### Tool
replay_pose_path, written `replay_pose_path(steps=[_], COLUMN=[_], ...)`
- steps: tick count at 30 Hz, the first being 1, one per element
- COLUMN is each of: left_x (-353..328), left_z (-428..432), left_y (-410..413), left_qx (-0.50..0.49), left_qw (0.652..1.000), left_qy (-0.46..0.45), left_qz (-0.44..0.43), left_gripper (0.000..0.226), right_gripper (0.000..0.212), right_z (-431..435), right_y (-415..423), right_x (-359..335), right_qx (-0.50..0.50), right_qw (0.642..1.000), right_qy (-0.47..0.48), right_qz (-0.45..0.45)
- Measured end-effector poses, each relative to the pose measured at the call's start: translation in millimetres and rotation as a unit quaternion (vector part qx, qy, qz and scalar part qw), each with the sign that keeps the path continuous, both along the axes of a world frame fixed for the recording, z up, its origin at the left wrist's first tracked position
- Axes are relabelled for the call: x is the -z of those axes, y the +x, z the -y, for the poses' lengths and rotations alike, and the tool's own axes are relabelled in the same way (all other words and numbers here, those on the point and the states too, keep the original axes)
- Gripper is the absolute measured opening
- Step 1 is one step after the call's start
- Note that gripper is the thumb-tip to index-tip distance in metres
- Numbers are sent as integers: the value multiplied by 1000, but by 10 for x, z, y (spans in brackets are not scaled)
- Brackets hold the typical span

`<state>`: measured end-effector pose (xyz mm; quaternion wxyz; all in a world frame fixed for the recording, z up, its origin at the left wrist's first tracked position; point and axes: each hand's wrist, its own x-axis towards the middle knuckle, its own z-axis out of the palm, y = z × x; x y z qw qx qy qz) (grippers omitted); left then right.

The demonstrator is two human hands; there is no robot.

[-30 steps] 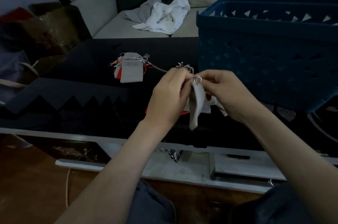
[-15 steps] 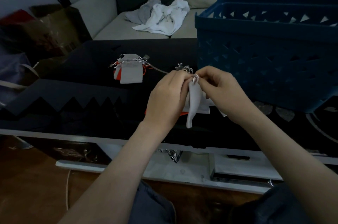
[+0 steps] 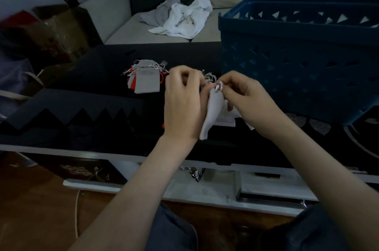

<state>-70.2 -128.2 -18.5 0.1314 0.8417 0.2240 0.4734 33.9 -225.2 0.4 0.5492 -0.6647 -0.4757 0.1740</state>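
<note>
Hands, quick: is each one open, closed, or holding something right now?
Left hand: fingers curled, gripping the grey pouch near its top.
Right hand: pinching the same pouch at its gathered top.

No text, label, brand or number can be read here, neither on the grey drawstring pouch nor on the blue plastic basket. The brown paper bag at the left carries dim reddish print, too blurred to make out.
</note>
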Motion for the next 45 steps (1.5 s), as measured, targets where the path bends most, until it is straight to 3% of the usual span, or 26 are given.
replay_pose_path(steps=[5, 10, 13, 16, 20, 23, 28, 31, 36, 38, 41, 45], left_x=[-81, -46, -41, -66, -30, 25, 64, 112, 187, 256, 396, 598], left_z=[41, -47, -7, -19, -147, -291, -549, -707, -944, -1079, -1335, -1622], left_y=[-11, -63, -40, -45, -39, -45, -105, -104, -76, -62, -62, -48], left_qx=[36, 12, 64, 111, 182, 142, 39, 14, 14, -3, -74, -141], left_qw=[996, 997, 996, 983, 909, 899, 947, 956, 943, 952, 958, 922], left_qy=[-84, 55, -32, -142, -374, -412, -308, -268, -266, -242, -139, -57], left_qz=[4, -50, -46, -33, -16, -44, -83, -118, -198, -190, -241, -356], left_gripper=[32, 19, 17, 25, 28, 27, 24, 24, 41, 41, 26, 29], right_gripper=[11, 16, 17, 17, 19, 13, 15, 12, 12, 13, 14, 16], right_z=[-11, -31, -53, -57, -135, -248, -497, -630, -937, -1065, -1232, -1393], right_y=[7, 92, 122, 109, 123, 169, 176, 136, -51, -106, -146, -160], right_x=[14, 38, 64, 57, 101, 181, 232, 187, 215, 289, 401, 507], right_qx=[4, 84, 114, 106, 73, 70, 149, 168, 122, 92, 69, 47], right_qw=[1000, 995, 991, 994, 993, 994, 986, 983, 986, 988, 987, 985], right_qy=[10, 14, -9, -1, 3, -49, -67, -48, -49, -53, -58, -85], right_qz=[8, 45, 63, 11, -97, -74, 19, 50, 102, 114, 131, 144])
